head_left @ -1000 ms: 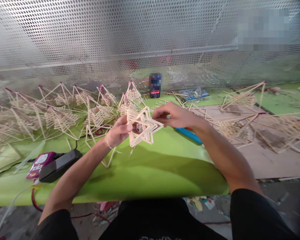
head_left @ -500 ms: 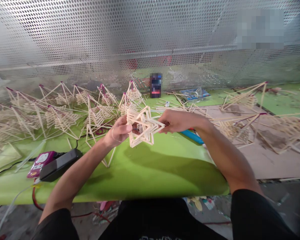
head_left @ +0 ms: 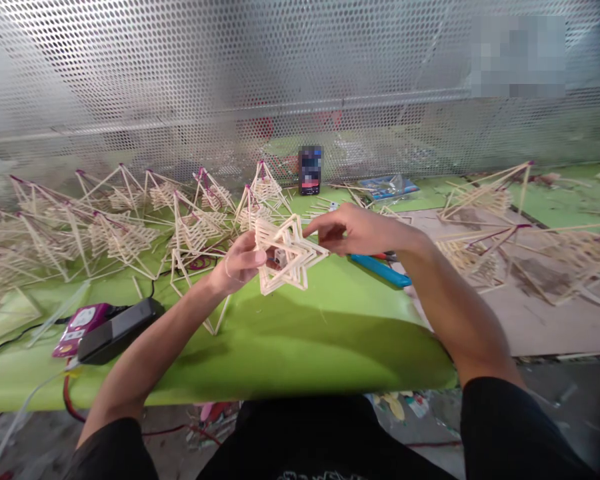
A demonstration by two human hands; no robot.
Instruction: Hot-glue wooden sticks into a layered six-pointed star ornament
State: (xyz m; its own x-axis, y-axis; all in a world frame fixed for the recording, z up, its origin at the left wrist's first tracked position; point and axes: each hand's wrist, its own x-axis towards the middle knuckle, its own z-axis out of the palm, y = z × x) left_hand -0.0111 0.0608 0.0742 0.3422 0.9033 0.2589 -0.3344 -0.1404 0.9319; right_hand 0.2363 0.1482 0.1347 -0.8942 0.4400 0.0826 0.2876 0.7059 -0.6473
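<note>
A star-shaped frame of layered pale wooden sticks (head_left: 295,257) is held up over the green table, with one point towards the right. My left hand (head_left: 243,259) grips its left side, thumb in front. A small white piece (head_left: 281,258) shows inside the frame. At the star's right side is my right hand (head_left: 344,229), index finger stretched towards the upper right edge and the other fingers curled apart from it. Nothing can be seen held in that hand.
Several stick frames with purple-tied tops (head_left: 123,230) crowd the left; more stand on a board (head_left: 525,333) at right. A blue tool (head_left: 381,271) lies behind my right wrist. A phone (head_left: 310,171) stands by the mesh. Left front: a black adapter (head_left: 120,331) and purple power strip (head_left: 81,328).
My right hand has let go of the star's right tip and moved slightly up, its fingers opening. The star and my left hand have stayed nearly in place.
</note>
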